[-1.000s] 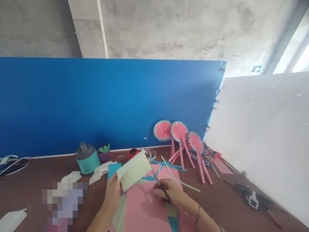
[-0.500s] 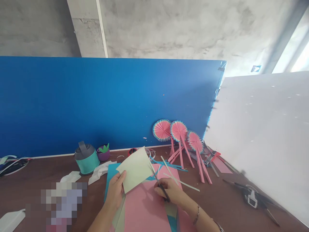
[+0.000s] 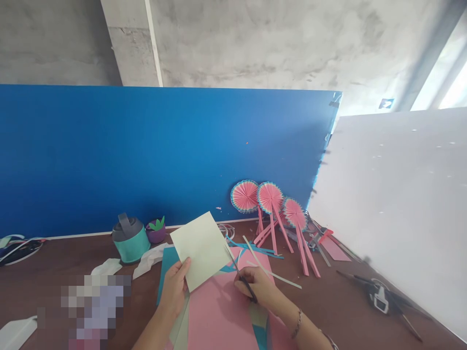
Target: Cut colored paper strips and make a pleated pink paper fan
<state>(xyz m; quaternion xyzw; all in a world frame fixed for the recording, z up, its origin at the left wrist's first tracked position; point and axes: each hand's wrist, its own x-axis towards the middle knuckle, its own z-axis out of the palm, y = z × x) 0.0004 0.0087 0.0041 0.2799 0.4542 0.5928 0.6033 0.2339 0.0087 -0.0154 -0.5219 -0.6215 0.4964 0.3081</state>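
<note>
My left hand (image 3: 175,287) pinches the lower left edge of a pale green sheet of paper (image 3: 200,250), held up and tilted above the table. Scissors (image 3: 246,287) with dark handles sit in my right hand (image 3: 257,287), fingers closed round the grips. Their blades point up and left, at the sheet's right edge; whether they touch the paper I cannot tell. Below both hands lies a pink sheet (image 3: 221,316) on a stack of blue, green and pink paper. Thin pale green strips (image 3: 279,278) and blue strips (image 3: 268,249) lie just beyond my right hand.
Several pink pleated paper fans (image 3: 270,198) with long handles lean against the blue partition (image 3: 164,155). At the back left stand a teal container (image 3: 132,243) and a small purple pot (image 3: 156,233) beside crumpled tissue (image 3: 150,258). A black tool (image 3: 381,296) lies at right.
The pale green sheet's upper part has swung up and left and now looks flatter and squarer. My left hand has barely moved; the scissors have stayed at about the same place.
</note>
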